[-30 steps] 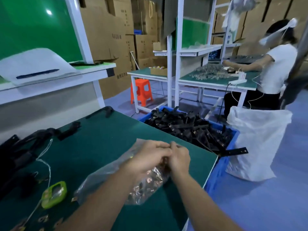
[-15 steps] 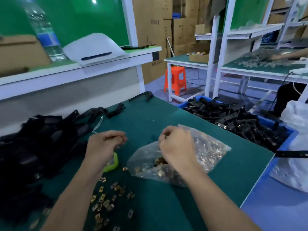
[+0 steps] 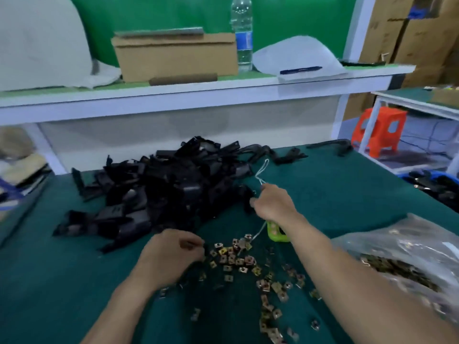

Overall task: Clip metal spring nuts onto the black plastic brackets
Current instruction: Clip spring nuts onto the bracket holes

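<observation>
A heap of black plastic brackets (image 3: 161, 189) lies on the green table (image 3: 335, 192), left of centre. Loose metal spring nuts (image 3: 236, 256) are scattered in front of the heap. More nuts fill a clear plastic bag (image 3: 409, 259) at the right. My left hand (image 3: 171, 256) hovers at the left edge of the loose nuts with its fingers curled; blur hides whether it holds one. My right hand (image 3: 273, 202) reaches across to the heap's right edge, its fingertips touching a bracket there. I cannot tell whether they grip it.
A small green device (image 3: 277, 232) on a white string (image 3: 260, 170) lies under my right wrist. The white shelf behind carries a cardboard box (image 3: 173, 55) and a water bottle (image 3: 242, 33). An orange stool (image 3: 380, 130) and a blue crate (image 3: 434, 180) of brackets stand to the right.
The view swung left. Both hands left the bag: my right hand went forward to the bracket heap, and my left hand dropped to the loose nuts.
</observation>
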